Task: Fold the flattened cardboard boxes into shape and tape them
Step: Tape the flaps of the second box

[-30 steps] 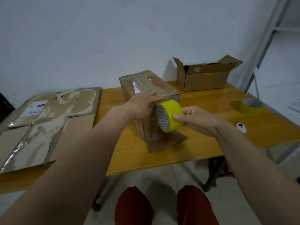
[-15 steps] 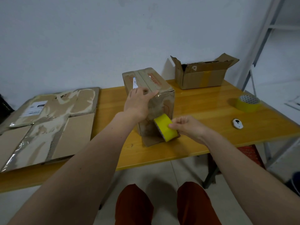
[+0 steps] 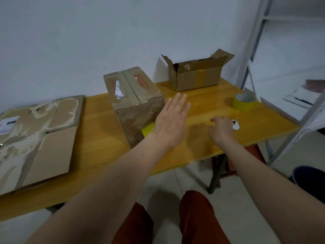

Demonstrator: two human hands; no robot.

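Note:
A folded cardboard box (image 3: 135, 101) stands on the yellow table (image 3: 98, 138), its top seam taped. A yellow tape roll (image 3: 147, 129) lies at the foot of the box's near right side, mostly hidden behind my left hand (image 3: 171, 121). That hand hovers flat with straight fingers, just right of the box, holding nothing. My right hand (image 3: 222, 129) is low over the table with loosely bent fingers, empty, its fingertips beside a small white cutter (image 3: 235, 125). Flattened boxes (image 3: 37, 138) lie stacked at the left end.
An open-topped box (image 3: 195, 79) taped with yellow stands at the back right against the wall. A second yellow tape roll (image 3: 244, 103) lies near the table's right edge. A metal shelf frame (image 3: 253, 50) rises to the right. My knees are below the table's front edge.
My right hand let go of the yellow tape roll beside the box and moved right toward the white cutter. My left hand lifted off the box top and swung right, fingers straight.

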